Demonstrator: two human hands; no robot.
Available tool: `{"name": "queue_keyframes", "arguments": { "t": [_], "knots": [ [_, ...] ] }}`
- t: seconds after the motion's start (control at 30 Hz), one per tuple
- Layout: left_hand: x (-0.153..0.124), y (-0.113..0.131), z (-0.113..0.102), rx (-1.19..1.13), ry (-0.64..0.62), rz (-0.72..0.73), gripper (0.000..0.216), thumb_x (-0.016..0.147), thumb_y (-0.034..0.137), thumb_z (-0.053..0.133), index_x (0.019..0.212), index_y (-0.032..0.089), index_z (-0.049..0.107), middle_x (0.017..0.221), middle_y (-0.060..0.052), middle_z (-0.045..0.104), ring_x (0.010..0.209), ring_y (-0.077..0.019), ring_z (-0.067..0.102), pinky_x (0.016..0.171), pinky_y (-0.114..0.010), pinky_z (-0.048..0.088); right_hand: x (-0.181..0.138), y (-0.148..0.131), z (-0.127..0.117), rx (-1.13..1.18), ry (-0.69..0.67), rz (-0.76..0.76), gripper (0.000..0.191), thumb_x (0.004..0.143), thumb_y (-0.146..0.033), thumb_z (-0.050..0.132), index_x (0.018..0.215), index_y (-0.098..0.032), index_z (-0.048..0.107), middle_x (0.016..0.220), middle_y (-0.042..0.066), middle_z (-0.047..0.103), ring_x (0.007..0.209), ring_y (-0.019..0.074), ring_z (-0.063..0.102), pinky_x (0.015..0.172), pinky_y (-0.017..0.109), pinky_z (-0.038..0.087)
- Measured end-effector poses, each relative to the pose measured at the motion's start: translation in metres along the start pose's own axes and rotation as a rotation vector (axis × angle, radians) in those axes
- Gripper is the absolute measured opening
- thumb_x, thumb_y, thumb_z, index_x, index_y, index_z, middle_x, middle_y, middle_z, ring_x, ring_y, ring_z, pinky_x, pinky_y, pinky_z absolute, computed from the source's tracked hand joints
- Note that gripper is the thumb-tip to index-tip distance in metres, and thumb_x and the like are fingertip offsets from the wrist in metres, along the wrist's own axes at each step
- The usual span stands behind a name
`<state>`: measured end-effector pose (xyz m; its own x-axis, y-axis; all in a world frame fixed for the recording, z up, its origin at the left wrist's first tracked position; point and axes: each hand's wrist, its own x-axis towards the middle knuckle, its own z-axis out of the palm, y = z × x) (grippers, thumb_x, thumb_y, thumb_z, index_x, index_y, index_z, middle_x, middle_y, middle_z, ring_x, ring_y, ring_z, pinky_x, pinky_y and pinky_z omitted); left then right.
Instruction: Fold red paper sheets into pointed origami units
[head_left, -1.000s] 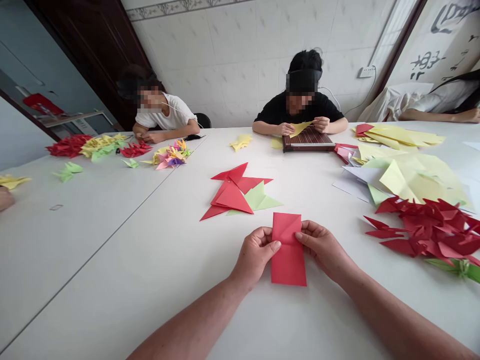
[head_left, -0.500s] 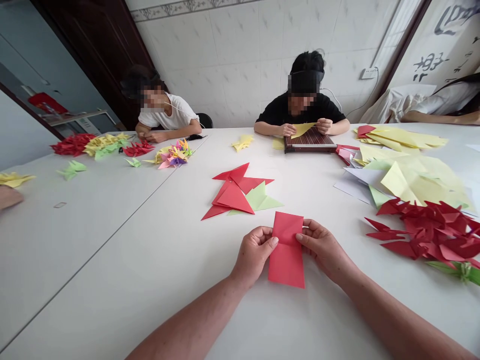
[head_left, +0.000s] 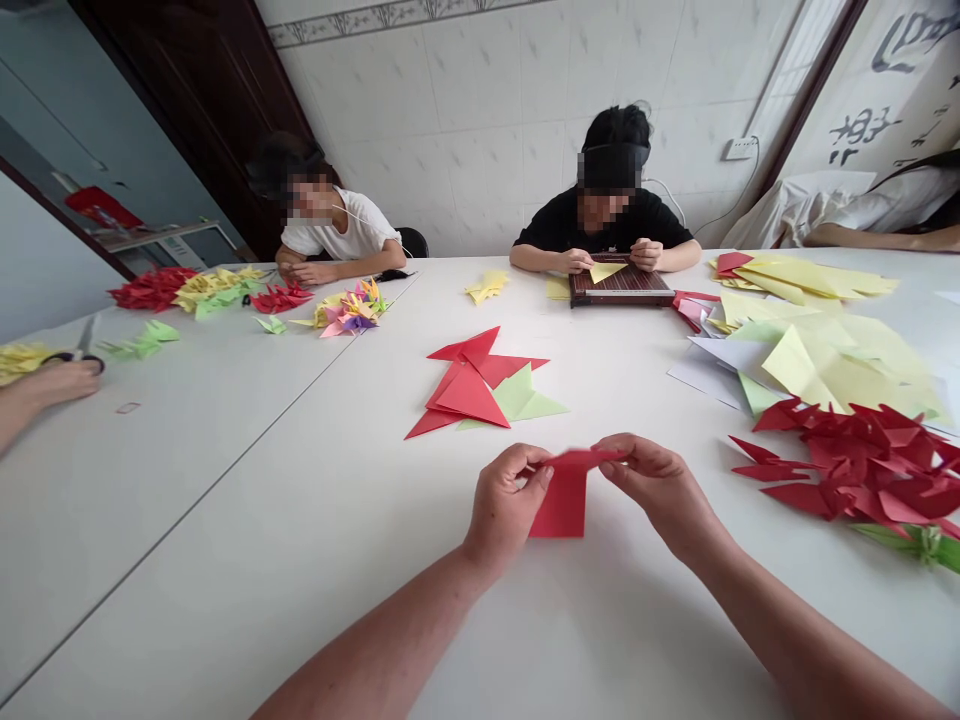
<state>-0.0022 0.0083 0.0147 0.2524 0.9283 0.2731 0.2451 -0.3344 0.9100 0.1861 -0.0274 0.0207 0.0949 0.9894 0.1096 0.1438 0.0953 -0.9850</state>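
Observation:
A folded red paper [head_left: 561,500] is lifted off the white table [head_left: 300,520] in front of me. My left hand [head_left: 504,505] pinches its left upper edge. My right hand [head_left: 656,485] pinches the top right edge, fingers closed on it. The paper's top edge tips toward me, so it looks shorter. Just beyond lies a small pile of red triangles and a green one [head_left: 480,390].
Folded red shapes [head_left: 855,465] and yellow sheets [head_left: 832,350] lie at my right. Across the table a person folds yellow paper over a dark wooden board [head_left: 619,285]. Another person sits at the back left near coloured folded pieces [head_left: 346,310]. A hand with scissors [head_left: 64,375] is at the far left.
The red paper, flat on the table before, is now raised and tilted by both hands. A hand with scissors has come further in at the far left.

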Motion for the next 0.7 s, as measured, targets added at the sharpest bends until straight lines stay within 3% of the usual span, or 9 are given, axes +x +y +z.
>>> {"name": "queue_keyframes", "arguments": {
  "t": [0.1,0.2,0.33,0.4,0.53,0.7],
  "knots": [
    [-0.001,0.003,-0.007,0.216,0.106,0.456,0.02,0.084,0.009,0.051,0.081,0.023,0.065,0.093,-0.004,0.068,0.095,-0.019,0.059,0.086,-0.035,0.048,-0.013,-0.012,-0.007,-0.463,0.139,-0.377,0.009,0.085,-0.025,0.056,0.083,-0.026,0.065,0.107,0.006,0.061,0.093,0.0211,0.061,0.068,0.031,0.05],
    [-0.006,0.001,-0.011,0.371,-0.009,0.694,0.024,0.084,0.007,0.05,0.082,0.024,0.066,0.099,-0.005,0.068,0.104,-0.0209,0.056,0.094,-0.039,0.044,-0.031,-0.008,-0.015,-0.741,0.166,-0.623,0.019,0.088,-0.016,0.049,0.081,-0.024,0.064,0.102,0.008,0.06,0.086,0.0188,0.062,0.063,0.029,0.049],
    [-0.019,-0.007,-0.01,0.517,-0.424,0.672,0.026,0.088,0.009,0.046,0.09,0.024,0.067,0.105,-0.006,0.067,0.106,-0.021,0.058,0.095,-0.04,0.045,-0.056,0.015,-0.032,-0.999,-0.023,-0.674,0.024,0.089,-0.009,0.043,0.083,-0.022,0.063,0.098,0.008,0.063,0.081,0.0182,0.061,0.07,0.033,0.049],
    [-0.025,-0.011,-0.008,0.517,-0.543,0.653,0.027,0.089,0.008,0.045,0.094,0.023,0.066,0.103,-0.007,0.067,0.101,-0.0202,0.059,0.09,-0.038,0.047,-0.068,0.025,-0.041,-1.075,-0.123,-0.643,0.026,0.088,-0.007,0.043,0.087,-0.022,0.064,0.098,0.008,0.065,0.082,0.0188,0.061,0.073,0.034,0.048],
    [-0.033,-0.014,-0.006,0.529,-0.565,0.651,0.027,0.09,0.007,0.044,0.099,0.022,0.065,0.101,-0.007,0.066,0.092,-0.0179,0.061,0.084,-0.035,0.049,-0.089,0.032,-0.052,-1.119,-0.148,-0.558,0.028,0.089,-0.008,0.043,0.103,-0.022,0.063,0.103,0.009,0.065,0.09,0.0198,0.061,0.08,0.035,0.047],
    [-0.035,-0.007,-0.002,0.684,-0.578,0.656,0.02,0.091,0.02,0.051,0.108,0.018,0.062,0.096,-0.007,0.062,0.087,-0.0186,0.058,0.081,-0.036,0.05,-0.1,0.032,-0.049,-1.189,-0.137,-0.593,0.028,0.09,-0.011,0.047,0.113,-0.021,0.06,0.115,0.011,0.063,0.101,0.0236,0.058,0.084,0.039,0.045]
  ]
}}
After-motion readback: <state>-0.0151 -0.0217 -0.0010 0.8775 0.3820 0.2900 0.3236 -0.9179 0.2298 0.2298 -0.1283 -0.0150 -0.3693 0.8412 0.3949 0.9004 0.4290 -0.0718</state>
